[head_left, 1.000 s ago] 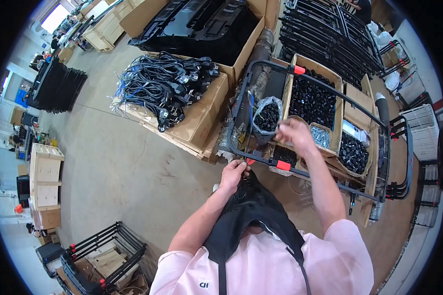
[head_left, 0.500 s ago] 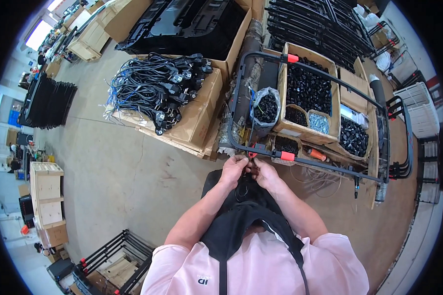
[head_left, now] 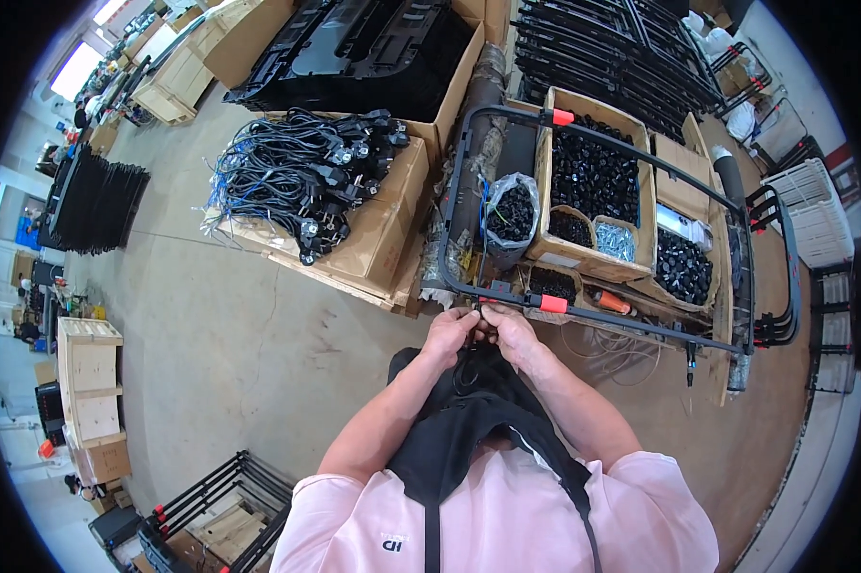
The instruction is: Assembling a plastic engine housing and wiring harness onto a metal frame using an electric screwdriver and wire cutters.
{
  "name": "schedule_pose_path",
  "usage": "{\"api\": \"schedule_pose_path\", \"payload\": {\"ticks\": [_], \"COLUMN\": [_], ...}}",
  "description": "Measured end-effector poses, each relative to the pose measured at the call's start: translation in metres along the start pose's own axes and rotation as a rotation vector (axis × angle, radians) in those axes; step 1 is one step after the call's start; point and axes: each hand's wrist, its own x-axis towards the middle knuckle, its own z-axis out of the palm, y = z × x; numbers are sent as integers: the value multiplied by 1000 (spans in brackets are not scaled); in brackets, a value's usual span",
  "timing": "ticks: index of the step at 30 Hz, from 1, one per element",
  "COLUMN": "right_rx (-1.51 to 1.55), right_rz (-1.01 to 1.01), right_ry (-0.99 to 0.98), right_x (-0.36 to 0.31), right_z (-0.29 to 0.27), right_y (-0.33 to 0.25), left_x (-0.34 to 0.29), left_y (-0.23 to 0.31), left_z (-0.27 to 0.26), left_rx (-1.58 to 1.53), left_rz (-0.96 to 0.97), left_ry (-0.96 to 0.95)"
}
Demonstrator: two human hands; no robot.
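Note:
My left hand (head_left: 449, 334) and my right hand (head_left: 510, 333) meet fingertip to fingertip in front of my waist, just below the near left corner of a black tubular frame (head_left: 607, 321). Both are closed in a pinch. A thin black cable (head_left: 463, 371) hangs in a loop under the left fingers, against my dark apron (head_left: 469, 420). What the right fingers pinch is hidden between the hands. The frame lies across the workbench and carries red sleeves (head_left: 554, 304) on its bars.
Inside the frame stand a wooden box of black parts (head_left: 595, 172), a tub of silver screws (head_left: 615, 243) and a bag of black pieces (head_left: 512, 215). An orange-handled tool (head_left: 610, 302) lies nearby. Left, power cords (head_left: 302, 177) are heaped on a carton (head_left: 392, 229).
My hands have drawn closer together, the right one turning so that its back shows more. The frame and bench appear slightly shifted in the view.

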Motion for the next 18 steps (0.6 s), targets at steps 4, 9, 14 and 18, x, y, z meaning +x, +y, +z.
{"api": "schedule_pose_path", "payload": {"ticks": [4,9,14,18], "right_rx": [-252,-748,-937,-1659], "right_rz": [-20,-231,-332,-460], "right_ry": [104,104,80,22], "right_x": [2,-13,-7,-43], "right_z": [-12,14,1,48], "right_y": [0,-28,-32,-80], "left_x": [-4,-1,2,-4], "left_y": [1,-5,-8,-17], "left_z": [5,-3,7,-5], "left_rx": [61,37,138,421], "left_rz": [-36,-18,93,222], "left_ry": [-11,24,79,213]}}
